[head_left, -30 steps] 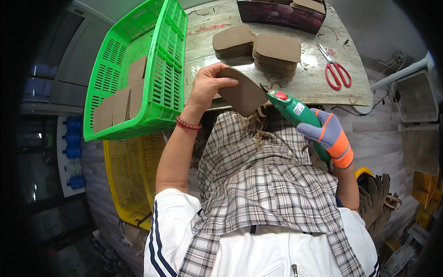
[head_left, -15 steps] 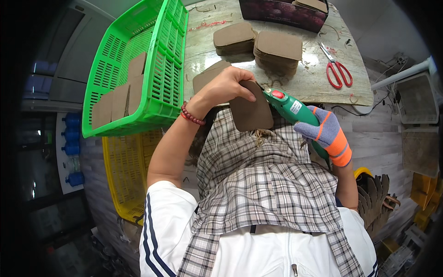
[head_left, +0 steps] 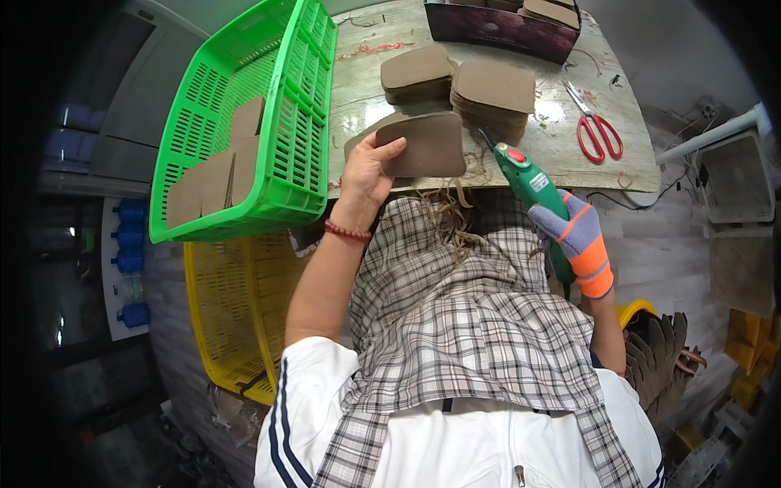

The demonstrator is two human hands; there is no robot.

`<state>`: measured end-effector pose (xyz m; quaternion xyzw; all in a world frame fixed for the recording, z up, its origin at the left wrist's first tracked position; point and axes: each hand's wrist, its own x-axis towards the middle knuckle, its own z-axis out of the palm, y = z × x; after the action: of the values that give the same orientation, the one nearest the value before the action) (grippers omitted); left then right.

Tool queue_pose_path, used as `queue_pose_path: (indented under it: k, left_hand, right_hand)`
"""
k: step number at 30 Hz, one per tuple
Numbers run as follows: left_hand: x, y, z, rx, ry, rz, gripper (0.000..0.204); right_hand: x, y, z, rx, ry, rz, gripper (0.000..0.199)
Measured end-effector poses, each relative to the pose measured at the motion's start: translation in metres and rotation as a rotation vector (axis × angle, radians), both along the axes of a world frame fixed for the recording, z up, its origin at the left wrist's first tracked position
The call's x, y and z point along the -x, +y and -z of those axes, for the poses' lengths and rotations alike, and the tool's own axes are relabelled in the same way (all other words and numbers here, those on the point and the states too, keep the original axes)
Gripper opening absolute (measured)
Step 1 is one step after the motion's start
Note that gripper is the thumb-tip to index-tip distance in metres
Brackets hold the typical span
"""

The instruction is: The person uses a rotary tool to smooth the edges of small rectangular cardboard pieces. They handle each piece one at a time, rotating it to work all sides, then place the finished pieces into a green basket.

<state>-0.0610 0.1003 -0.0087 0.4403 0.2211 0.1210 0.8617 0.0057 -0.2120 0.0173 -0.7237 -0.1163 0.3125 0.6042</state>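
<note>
My bare left hand (head_left: 370,175) grips a flat brown pad (head_left: 431,146) with rounded corners at its left end, thumb on top. The pad is held over the table's front edge. In a grey and orange glove, my right hand (head_left: 579,237) is wrapped round a green corded power tool (head_left: 529,180) with a red button. The tool's narrow dark tip points up and left, apart from the pad. Thin brown trimmings (head_left: 452,215) hang and lie on my checked apron below. Another brown piece (head_left: 389,122) lies on the table behind the held pad.
Two stacks of brown pads, left (head_left: 415,69) and right (head_left: 494,88), stand on the table. Red-handled scissors (head_left: 598,134) lie to their right. A dark box (head_left: 500,31) is at the back. Left are a green crate (head_left: 285,154) with brown pieces and a yellow crate (head_left: 232,309).
My left hand has moved left and turned the pad from upright to lying sideways, away from the tool. The tool has shifted slightly right and down, and more trimmings show over my lap.
</note>
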Motion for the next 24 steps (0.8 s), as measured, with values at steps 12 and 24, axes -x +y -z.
queue_pose_path:
  k: [12,24]
  left_hand:
    - [0.006,-0.02,0.019,0.215,-0.169,-0.233,0.027]
    - [0.015,-0.01,0.028,-0.037,-0.188,-0.195,0.027]
  right_hand:
    - [0.008,0.012,-0.002,0.011,-0.014,-0.089,0.039]
    - [0.001,0.02,-0.008,-0.011,-0.051,0.059,0.034]
